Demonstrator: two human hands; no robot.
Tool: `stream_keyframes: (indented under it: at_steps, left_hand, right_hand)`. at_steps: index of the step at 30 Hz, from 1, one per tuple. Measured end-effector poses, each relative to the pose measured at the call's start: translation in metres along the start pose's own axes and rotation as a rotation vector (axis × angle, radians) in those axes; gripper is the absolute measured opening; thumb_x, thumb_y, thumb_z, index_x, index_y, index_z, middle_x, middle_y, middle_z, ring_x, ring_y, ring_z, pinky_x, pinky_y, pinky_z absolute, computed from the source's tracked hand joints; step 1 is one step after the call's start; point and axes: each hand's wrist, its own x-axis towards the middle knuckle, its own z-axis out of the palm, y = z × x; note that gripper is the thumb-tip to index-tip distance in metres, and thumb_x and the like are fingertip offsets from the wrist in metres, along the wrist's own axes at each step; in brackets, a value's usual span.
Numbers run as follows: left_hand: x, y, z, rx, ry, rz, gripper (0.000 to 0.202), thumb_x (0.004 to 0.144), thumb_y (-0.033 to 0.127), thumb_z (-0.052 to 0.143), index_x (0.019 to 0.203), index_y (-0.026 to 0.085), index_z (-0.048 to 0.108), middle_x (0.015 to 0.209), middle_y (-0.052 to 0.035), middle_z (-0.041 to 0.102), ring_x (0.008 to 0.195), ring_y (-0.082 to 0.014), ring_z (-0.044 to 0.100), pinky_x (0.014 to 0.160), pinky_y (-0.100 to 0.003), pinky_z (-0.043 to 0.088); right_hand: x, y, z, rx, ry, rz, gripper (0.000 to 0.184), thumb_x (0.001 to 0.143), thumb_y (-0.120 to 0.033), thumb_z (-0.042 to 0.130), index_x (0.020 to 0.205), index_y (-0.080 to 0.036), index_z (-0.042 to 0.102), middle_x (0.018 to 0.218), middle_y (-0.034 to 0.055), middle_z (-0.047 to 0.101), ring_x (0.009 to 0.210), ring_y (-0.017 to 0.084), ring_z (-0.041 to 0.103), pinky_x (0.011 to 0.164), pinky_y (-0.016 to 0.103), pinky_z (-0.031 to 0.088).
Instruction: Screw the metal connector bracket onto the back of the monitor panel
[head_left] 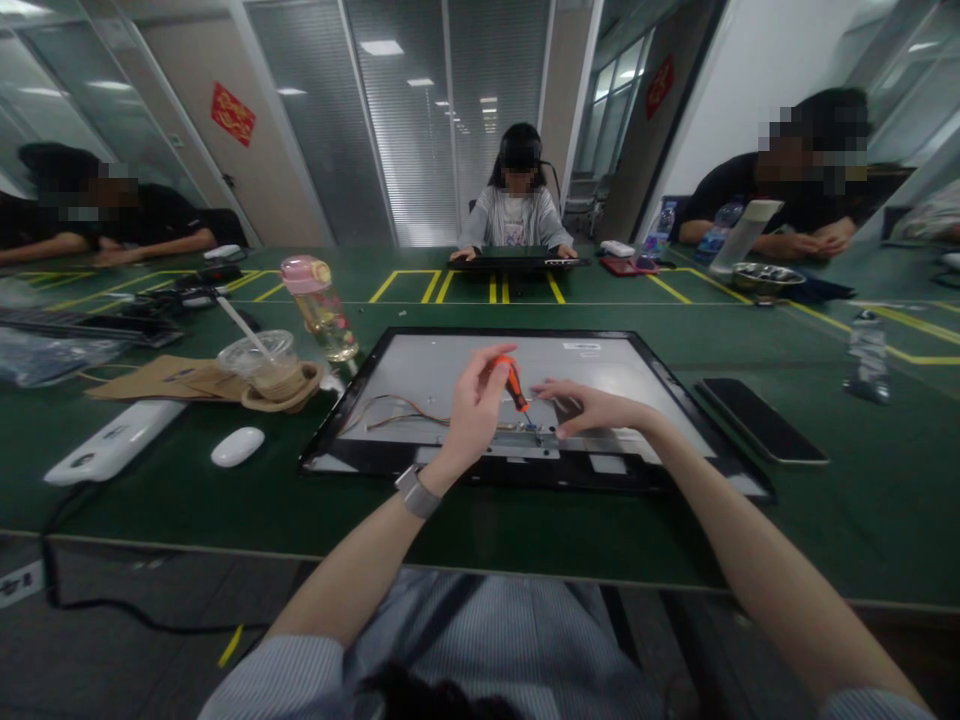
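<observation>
A screwdriver (512,384) with an orange and black handle leans in my left hand (478,400), its handle between thumb and fingers. Its shaft slants down to a small metal bracket (536,436) near the close edge of a flat display panel (465,375). The panel has a black frame and a pale grey back, and it lies flat on the table. My right hand (592,408) rests low over the panel just right of the screwdriver tip, fingers apart and curved. Whether its fingertips touch the bracket is unclear. Thin coloured wires (405,408) run across the panel left of the bracket.
A phone (759,418) lies right of the panel. To its left are a white mouse (238,447), a power strip (112,440), an iced drink cup (266,365) and a pink-lidded bottle (321,305). Several people sit around the green table (435,520).
</observation>
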Motion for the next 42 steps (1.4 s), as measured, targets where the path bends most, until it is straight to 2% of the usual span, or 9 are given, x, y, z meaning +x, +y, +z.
stream_keyframes:
  at_steps: [2,5,11,17,22,30,36,40,42]
  left_hand:
    - [0.0,-0.001,0.0,-0.058,-0.011,-0.009,0.024,0.1,0.028,0.047,0.116,0.02,0.064,0.094,-0.0049,0.067,0.088,-0.0152,0.063,0.082,-0.03,0.052]
    - [0.001,-0.001,0.001,-0.065,-0.008,-0.014,0.024,0.1,0.029,0.046,0.107,0.02,0.067,0.094,-0.0057,0.068,0.089,-0.0161,0.063,0.082,-0.031,0.052]
    - [0.002,0.004,0.001,0.004,-0.015,0.021,0.016,0.091,0.035,0.065,0.093,0.022,0.072,0.092,-0.0034,0.061,0.082,-0.0134,0.06,0.076,-0.027,0.052]
    - [0.003,-0.003,-0.001,-0.126,-0.099,-0.033,0.028,0.1,0.034,0.048,0.115,0.019,0.066,0.094,-0.0064,0.068,0.09,-0.0165,0.064,0.086,-0.032,0.052]
    - [0.003,-0.007,-0.001,-0.218,-0.116,-0.065,0.031,0.1,0.035,0.047,0.12,0.02,0.064,0.104,-0.0084,0.071,0.096,-0.0183,0.067,0.092,-0.036,0.053]
    - [0.004,0.002,-0.001,-0.013,-0.081,0.009,0.014,0.087,0.032,0.068,0.094,0.021,0.073,0.091,-0.0031,0.061,0.079,-0.0131,0.06,0.074,-0.026,0.053]
    - [0.004,0.0,-0.001,-0.084,-0.126,-0.016,0.027,0.1,0.031,0.047,0.114,0.023,0.069,0.106,-0.0073,0.067,0.097,-0.0184,0.064,0.088,-0.035,0.053]
    - [0.003,0.0,0.0,0.011,-0.063,0.042,0.015,0.091,0.03,0.064,0.101,0.022,0.071,0.089,-0.0027,0.06,0.081,-0.0139,0.06,0.078,-0.029,0.052]
    - [0.001,0.001,0.0,0.089,-0.023,0.094,0.012,0.088,0.029,0.068,0.096,0.021,0.071,0.09,-0.0025,0.058,0.082,-0.014,0.058,0.079,-0.028,0.052]
  right_hand:
    - [0.0,-0.001,0.0,-0.007,0.0,-0.003,0.086,0.071,-0.066,0.075,0.144,-0.028,0.052,0.161,0.006,0.036,0.153,0.034,0.011,0.124,0.055,0.012]
    - [0.0,-0.001,0.0,-0.006,0.003,-0.007,0.086,0.07,-0.067,0.075,0.144,-0.029,0.052,0.161,0.0052,0.036,0.153,0.034,0.011,0.124,0.055,0.011]
    - [-0.001,0.0,0.0,0.008,-0.001,-0.013,0.086,0.07,-0.067,0.075,0.143,-0.029,0.052,0.16,0.0055,0.038,0.154,0.033,0.012,0.125,0.052,0.013]
    - [-0.001,-0.004,0.0,0.03,-0.006,0.007,0.084,0.069,-0.066,0.076,0.142,-0.033,0.053,0.161,0.0027,0.036,0.154,0.033,0.009,0.125,0.054,0.01]
    - [-0.001,-0.003,0.0,0.028,-0.005,0.006,0.084,0.068,-0.066,0.076,0.143,-0.035,0.052,0.161,0.0016,0.036,0.154,0.033,0.009,0.124,0.056,0.01]
    - [-0.001,0.0,0.0,0.02,-0.016,-0.015,0.087,0.068,-0.072,0.074,0.142,-0.031,0.054,0.16,0.0039,0.038,0.154,0.033,0.011,0.125,0.053,0.01]
    - [-0.001,-0.002,0.0,0.026,-0.007,0.011,0.086,0.068,-0.07,0.076,0.143,-0.034,0.052,0.162,0.003,0.034,0.154,0.034,0.009,0.124,0.055,0.01]
    - [-0.001,-0.003,0.0,0.028,-0.015,-0.007,0.086,0.068,-0.071,0.074,0.142,-0.032,0.053,0.161,0.0035,0.036,0.154,0.034,0.009,0.125,0.054,0.009]
    - [-0.001,-0.003,-0.001,0.023,-0.02,-0.012,0.086,0.068,-0.071,0.074,0.142,-0.032,0.054,0.161,0.0031,0.037,0.154,0.034,0.009,0.125,0.054,0.009]
